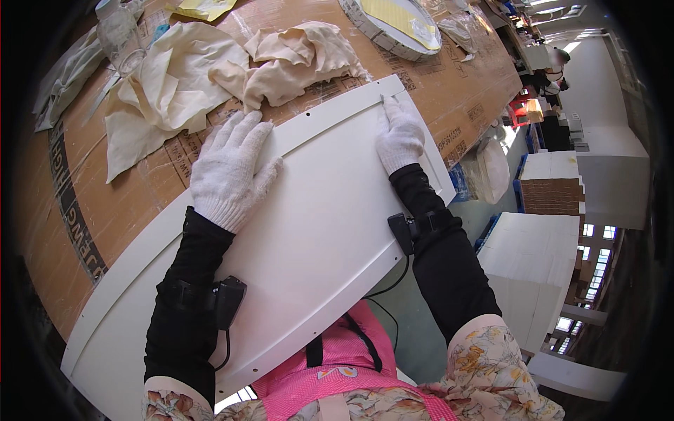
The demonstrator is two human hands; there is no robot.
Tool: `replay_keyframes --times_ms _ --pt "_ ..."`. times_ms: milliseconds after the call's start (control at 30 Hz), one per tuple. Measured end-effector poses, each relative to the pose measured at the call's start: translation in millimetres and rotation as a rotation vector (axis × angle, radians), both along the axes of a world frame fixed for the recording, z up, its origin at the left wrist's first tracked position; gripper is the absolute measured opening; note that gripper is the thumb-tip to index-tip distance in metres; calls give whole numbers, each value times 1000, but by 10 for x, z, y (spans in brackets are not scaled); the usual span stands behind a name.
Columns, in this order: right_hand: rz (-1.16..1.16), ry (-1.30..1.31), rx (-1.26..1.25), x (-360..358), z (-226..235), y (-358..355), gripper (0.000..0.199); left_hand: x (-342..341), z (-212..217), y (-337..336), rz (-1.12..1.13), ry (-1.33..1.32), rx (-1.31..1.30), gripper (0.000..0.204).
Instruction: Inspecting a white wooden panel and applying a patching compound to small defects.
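A white panel [309, 231] is laid across the cardboard-covered bench [463, 98]. It is pressed flat by the gloved left hand [228, 168], fingers spread, while its far corner is pinched by the right hand [399, 137].

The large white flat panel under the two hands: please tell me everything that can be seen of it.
The large white flat panel looks like smooth painted metal, with a raised rim and small holes along its edges. It lies flat on the cardboard-covered table, overhanging the near edge. The left hand rests spread on it; the right hand presses near its far corner.
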State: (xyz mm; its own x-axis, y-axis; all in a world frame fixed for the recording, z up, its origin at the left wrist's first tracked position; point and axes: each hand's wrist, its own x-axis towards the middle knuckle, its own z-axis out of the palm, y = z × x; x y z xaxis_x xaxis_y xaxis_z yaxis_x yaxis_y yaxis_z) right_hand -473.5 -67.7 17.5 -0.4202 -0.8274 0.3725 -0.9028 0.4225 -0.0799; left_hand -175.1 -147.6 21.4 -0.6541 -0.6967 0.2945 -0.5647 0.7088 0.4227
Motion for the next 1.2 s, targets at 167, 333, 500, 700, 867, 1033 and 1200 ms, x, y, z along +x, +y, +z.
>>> replay_keyframes --times_ms 167,333,500,700,867,1033,1200 --pt "395 -111 99 1101 40 -85 37 73 -104 -42 48 100 -2 41" --pt "303 -9 25 598 -67 -369 31 41 -104 -18 126 410 142 38" --pt "-79 9 120 19 45 -523 34 -15 -59 -32 148 471 162 41" --pt "265 -42 325 1519 152 -390 38 -30 -331 -188 310 1071 362 38" --pt "108 -20 180 839 60 -414 33 271 -261 -146 286 1085 213 41" --pt "68 -70 208 987 5 -313 34 1461 281 644 362 1022 371 53" --pt "639 -258 282 3179 174 -191 22 3836 239 1110 916 863 245 54"
